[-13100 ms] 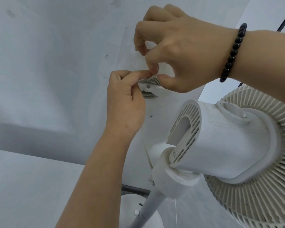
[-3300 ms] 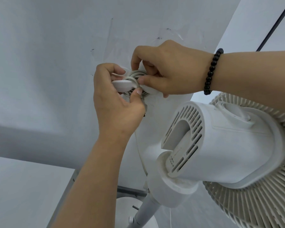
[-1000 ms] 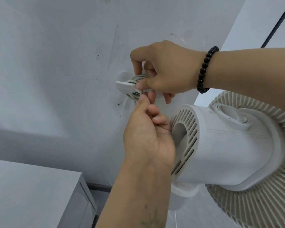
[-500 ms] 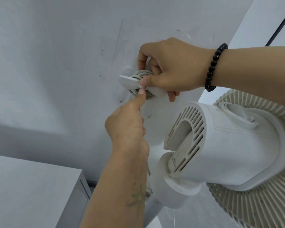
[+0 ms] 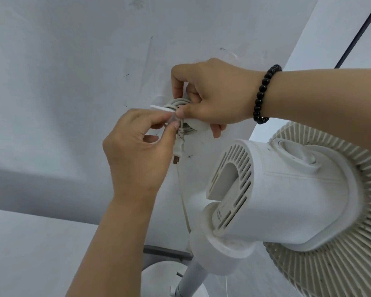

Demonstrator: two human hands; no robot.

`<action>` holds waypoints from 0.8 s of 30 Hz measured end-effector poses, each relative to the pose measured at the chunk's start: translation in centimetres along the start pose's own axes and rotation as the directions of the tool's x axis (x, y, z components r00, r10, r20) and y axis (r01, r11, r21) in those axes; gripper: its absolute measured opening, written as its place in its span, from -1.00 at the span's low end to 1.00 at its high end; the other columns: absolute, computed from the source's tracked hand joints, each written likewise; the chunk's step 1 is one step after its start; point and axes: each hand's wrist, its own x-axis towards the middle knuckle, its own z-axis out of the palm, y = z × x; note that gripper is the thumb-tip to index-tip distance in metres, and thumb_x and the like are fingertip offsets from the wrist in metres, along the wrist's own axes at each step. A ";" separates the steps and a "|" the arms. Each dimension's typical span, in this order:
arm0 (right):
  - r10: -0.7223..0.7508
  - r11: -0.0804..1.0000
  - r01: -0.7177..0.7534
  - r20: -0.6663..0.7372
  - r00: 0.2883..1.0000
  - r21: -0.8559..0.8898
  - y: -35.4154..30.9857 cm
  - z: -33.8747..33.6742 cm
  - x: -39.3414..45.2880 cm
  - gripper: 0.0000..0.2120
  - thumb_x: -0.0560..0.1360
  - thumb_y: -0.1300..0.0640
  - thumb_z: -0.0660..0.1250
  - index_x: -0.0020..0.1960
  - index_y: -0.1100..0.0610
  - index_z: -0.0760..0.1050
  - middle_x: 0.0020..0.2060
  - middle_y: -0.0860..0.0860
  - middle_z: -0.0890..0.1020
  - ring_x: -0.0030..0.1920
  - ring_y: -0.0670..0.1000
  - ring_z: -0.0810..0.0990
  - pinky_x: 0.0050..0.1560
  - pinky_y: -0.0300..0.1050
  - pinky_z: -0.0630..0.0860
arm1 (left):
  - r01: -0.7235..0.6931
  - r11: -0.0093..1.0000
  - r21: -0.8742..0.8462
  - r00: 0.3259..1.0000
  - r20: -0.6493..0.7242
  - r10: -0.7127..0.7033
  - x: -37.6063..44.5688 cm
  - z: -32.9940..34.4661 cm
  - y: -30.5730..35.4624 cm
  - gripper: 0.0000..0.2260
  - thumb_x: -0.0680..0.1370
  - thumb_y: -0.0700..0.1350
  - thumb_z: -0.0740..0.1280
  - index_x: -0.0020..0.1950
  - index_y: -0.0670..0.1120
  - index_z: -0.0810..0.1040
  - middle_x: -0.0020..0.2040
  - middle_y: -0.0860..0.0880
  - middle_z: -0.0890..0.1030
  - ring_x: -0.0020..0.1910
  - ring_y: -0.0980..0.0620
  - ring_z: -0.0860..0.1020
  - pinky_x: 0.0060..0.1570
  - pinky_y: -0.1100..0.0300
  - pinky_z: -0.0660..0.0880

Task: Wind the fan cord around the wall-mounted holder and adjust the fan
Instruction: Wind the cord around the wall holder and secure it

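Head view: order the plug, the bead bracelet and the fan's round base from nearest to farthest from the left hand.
1. The plug hangs beside the left hand, right of its fingertips.
2. The bead bracelet sits on the other wrist, up and to the right.
3. The fan's round base lies farthest, at the bottom edge.
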 end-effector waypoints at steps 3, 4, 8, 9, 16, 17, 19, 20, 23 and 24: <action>0.010 1.000 -0.010 0.008 1.000 0.008 0.0 -0.1 0.1 -0.85 0.55 0.07 0.30 0.02 0.11 0.38 -0.56 -0.13 0.57 -0.56 0.01 0.63 -0.28 0.13 0.64 | -0.119 0.992 0.043 0.992 0.038 0.117 0.1 -0.2 -0.5 -0.88 0.48 -0.17 0.49 0.00 -0.12 0.69 -0.08 -0.05 0.66 -0.11 0.06 0.62 -0.23 0.22 0.60; 0.012 1.000 -0.012 0.012 1.000 0.007 0.0 -0.1 0.1 -0.85 0.55 0.06 0.30 0.01 0.11 0.38 -0.56 -0.25 0.56 -0.56 0.01 0.63 -0.28 0.12 0.64 | -0.148 0.987 0.056 0.989 0.039 0.146 0.1 -0.2 -0.6 -0.88 0.48 -0.19 0.49 0.00 -0.13 0.69 -0.08 -0.06 0.66 -0.11 0.05 0.62 -0.22 0.19 0.61; 0.009 1.000 -0.009 -0.002 1.000 0.001 -0.1 -0.2 0.1 -0.84 0.55 0.06 0.31 -0.01 0.13 0.38 -0.51 -0.04 0.54 -0.55 0.02 0.63 -0.31 0.11 0.64 | -0.233 0.966 0.110 0.972 -0.012 0.236 0.1 0.3 -1.0 -0.93 0.48 -0.21 0.49 -0.06 -0.17 0.70 -0.11 -0.08 0.68 -0.20 0.01 0.63 -0.30 0.09 0.60; 0.005 1.000 -0.005 -0.004 1.000 -0.005 0.0 -0.2 0.0 -0.84 0.54 0.07 0.32 -0.02 0.12 0.38 -0.51 -0.04 0.55 -0.55 0.01 0.63 -0.31 0.10 0.64 | -0.248 0.962 0.114 0.967 -0.027 0.253 0.1 0.5 -1.1 -0.94 0.48 -0.21 0.48 -0.07 -0.17 0.71 -0.12 -0.08 0.68 -0.22 0.01 0.63 -0.31 0.08 0.59; -0.023 0.999 0.023 -0.007 1.000 -0.029 0.5 0.3 -0.6 -0.74 0.47 0.15 0.38 0.09 0.12 0.38 -0.35 -0.07 0.54 -0.50 -0.05 0.64 -0.27 0.07 0.64 | -0.302 0.941 0.153 0.949 -0.043 0.311 -0.1 1.0 -1.6 -0.93 0.49 -0.24 0.46 -0.08 -0.23 0.71 -0.16 -0.12 0.68 -0.23 -0.04 0.65 -0.31 0.08 0.61; -0.023 1.000 0.023 -0.016 1.000 -0.020 0.6 0.4 -0.6 -0.74 0.47 0.17 0.37 0.09 0.13 0.38 -0.34 -0.07 0.53 -0.50 -0.05 0.64 -0.27 0.07 0.63 | -0.297 0.943 0.149 0.951 -0.045 0.306 -0.1 1.1 -1.7 -0.93 0.49 -0.25 0.46 -0.08 -0.23 0.71 -0.16 -0.12 0.68 -0.24 -0.04 0.65 -0.30 0.08 0.61; -0.024 1.000 0.023 -0.027 0.999 -0.007 0.6 0.4 -0.6 -0.75 0.47 0.18 0.36 0.09 0.13 0.38 -0.34 -0.07 0.52 -0.51 -0.05 0.64 -0.28 0.08 0.63 | -0.288 0.947 0.141 0.954 -0.047 0.297 -0.1 1.2 -1.7 -0.93 0.48 -0.26 0.46 -0.08 -0.24 0.71 -0.17 -0.13 0.67 -0.24 -0.04 0.64 -0.29 0.08 0.61; -0.023 1.000 0.023 -0.029 0.999 -0.001 0.6 0.4 -0.6 -0.76 0.46 0.19 0.36 0.09 0.13 0.39 -0.34 -0.07 0.51 -0.51 -0.05 0.64 -0.27 0.09 0.63 | -0.283 0.949 0.138 0.955 -0.049 0.292 -0.1 1.2 -1.7 -0.93 0.48 -0.27 0.46 -0.08 -0.24 0.71 -0.17 -0.14 0.67 -0.24 -0.04 0.64 -0.28 0.08 0.61; -0.018 0.999 0.019 -0.023 1.000 0.029 0.6 0.3 -0.5 -0.78 0.47 0.19 0.35 0.08 0.13 0.39 -0.34 -0.07 0.51 -0.50 -0.02 0.64 -0.25 0.11 0.64 | -0.260 0.957 0.126 0.962 -0.056 0.269 -0.1 1.3 -1.6 -0.93 0.47 -0.27 0.46 -0.08 -0.25 0.71 -0.18 -0.14 0.67 -0.23 -0.02 0.63 -0.22 0.12 0.61; -0.016 0.999 0.017 -0.017 1.000 0.038 0.7 0.3 -0.5 -0.79 0.48 0.18 0.36 0.07 0.12 0.39 -0.35 -0.07 0.51 -0.50 -0.02 0.65 -0.25 0.12 0.64 | -0.254 0.960 0.119 0.963 -0.057 0.262 0.0 1.3 -1.5 -0.93 0.47 -0.27 0.47 -0.07 -0.25 0.71 -0.17 -0.13 0.68 -0.22 -0.01 0.64 -0.21 0.13 0.61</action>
